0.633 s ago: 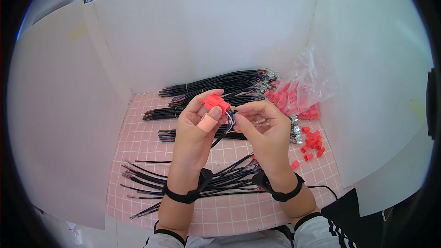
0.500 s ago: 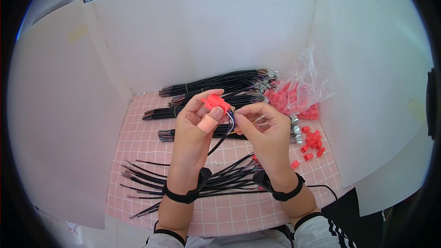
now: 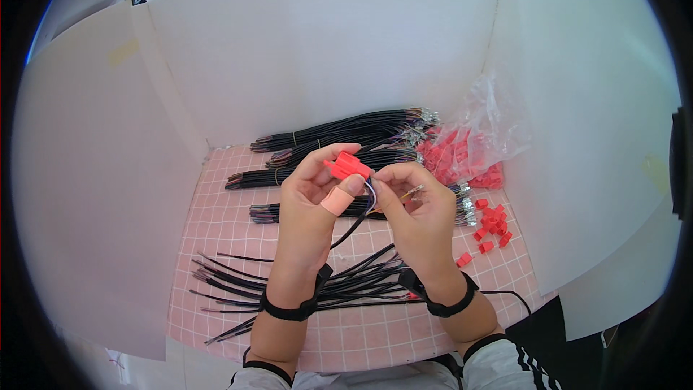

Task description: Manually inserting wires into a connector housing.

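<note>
Between the thumb and fingers of my left hand (image 3: 315,188) is a red plastic connector housing (image 3: 348,165). A peach-coloured band wraps that thumb. My right hand (image 3: 417,198) is closed in a pinch at the housing's right end, its fingertips on a thin wire there. Several thin wires (image 3: 372,191), white and dark blue among them, run from the housing down to a black cable (image 3: 349,233). Other loose wire ends (image 3: 414,191) with metal terminals stick out behind my right thumb. The exact tip of the pinched wire is hidden by my fingers.
Bundles of black cables (image 3: 346,130) lie at the back. A clear bag of red housings (image 3: 469,152) stands behind right, with loose red housings (image 3: 492,222) beside it. Separate black cables (image 3: 238,282) spread across the pink checked cloth (image 3: 346,347). White panels (image 3: 325,43) surround the table.
My left hand has shifted slightly right and down with the red housing, which is turned a little. My right hand stays almost in place, pinching at its end.
</note>
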`<state>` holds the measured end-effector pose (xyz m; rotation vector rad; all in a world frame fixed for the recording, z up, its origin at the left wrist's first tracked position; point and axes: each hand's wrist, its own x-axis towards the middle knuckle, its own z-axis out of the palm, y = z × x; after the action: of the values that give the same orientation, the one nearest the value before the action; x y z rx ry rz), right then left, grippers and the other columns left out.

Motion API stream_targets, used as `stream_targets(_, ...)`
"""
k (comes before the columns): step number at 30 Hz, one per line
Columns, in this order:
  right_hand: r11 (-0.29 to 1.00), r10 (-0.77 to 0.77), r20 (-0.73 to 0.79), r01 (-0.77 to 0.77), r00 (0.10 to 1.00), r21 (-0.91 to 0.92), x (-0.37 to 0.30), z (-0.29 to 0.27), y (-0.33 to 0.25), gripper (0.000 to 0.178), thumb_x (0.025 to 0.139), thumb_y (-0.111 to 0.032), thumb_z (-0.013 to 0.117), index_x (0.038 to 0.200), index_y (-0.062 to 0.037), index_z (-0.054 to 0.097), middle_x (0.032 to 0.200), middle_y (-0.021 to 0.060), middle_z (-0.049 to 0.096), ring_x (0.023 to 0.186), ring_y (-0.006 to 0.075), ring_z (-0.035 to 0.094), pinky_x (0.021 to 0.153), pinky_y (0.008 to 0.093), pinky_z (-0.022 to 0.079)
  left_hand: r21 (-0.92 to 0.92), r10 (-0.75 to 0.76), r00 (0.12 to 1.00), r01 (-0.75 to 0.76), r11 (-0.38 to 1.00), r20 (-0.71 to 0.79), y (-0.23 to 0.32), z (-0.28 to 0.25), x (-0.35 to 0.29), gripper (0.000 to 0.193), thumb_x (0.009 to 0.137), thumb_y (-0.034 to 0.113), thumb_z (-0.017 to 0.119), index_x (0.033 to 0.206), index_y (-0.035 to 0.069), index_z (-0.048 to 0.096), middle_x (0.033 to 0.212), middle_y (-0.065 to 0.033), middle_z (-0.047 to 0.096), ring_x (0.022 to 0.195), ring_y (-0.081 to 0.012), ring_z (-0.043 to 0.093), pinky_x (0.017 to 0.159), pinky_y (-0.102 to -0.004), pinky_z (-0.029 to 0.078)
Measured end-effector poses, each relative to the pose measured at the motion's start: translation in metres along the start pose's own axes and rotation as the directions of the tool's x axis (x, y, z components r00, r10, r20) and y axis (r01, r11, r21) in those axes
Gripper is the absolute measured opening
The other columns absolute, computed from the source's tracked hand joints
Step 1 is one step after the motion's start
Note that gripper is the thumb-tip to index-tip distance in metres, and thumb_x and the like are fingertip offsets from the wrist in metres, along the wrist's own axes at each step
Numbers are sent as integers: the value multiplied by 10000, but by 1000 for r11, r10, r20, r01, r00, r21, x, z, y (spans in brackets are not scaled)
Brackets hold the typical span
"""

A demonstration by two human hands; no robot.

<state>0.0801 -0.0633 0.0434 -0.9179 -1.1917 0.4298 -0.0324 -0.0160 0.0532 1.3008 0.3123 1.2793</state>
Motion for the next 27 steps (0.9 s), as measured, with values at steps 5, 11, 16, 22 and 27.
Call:
stream_targets(5,956,59,-15,-53,998,287,4,4,1,125,784,8,587,901,34,553,803,96,609,674,118,590,609,215,488,-150,-28,989,6,989,-143,0,-2,3,302,803,70,583,1079,-23,503,853,-71,586,758,-93,543,701,-222,446)
stream_targets(11,886,115,0,-103,993,453,2,3,-3,106,780,28,586,881,54,563,838,141,615,694,154,618,635,226,507,-228,-70,985,33,973,-157,4,-8,4,304,828,86,558,1099,-28,479,847,-68,577,726,-71,516,669,-199,427)
stream_targets(16,904,107,17,-105,994,414,3,-3,-4,74,783,17,597,844,58,589,808,100,613,688,132,606,630,211,499,-225,-110,987,82,971,-115,4,-6,3,318,826,136,568,1092,-21,492,830,-58,576,700,-70,515,673,-209,420)
stream_targets(22,974,-130,-12,125,991,-191,1,-10,-7,87,738,18,617,821,12,594,698,46,582,604,88,555,551,211,458,-181,-145,987,131,975,-66,5,-5,3,338,811,177,589,1074,-21,512,770,-33,572,644,-59,507,644,-204,413)
stream_targets(27,835,-270,42,256,962,-487,-5,-7,-17,112,677,44,605,742,-22,543,620,71,494,521,173,515,486,258,417,-138,-178,984,173,975,-25,1,-5,3,308,802,166,596,1036,-26,536,759,-18,562,633,-49,497,612,-180,406)
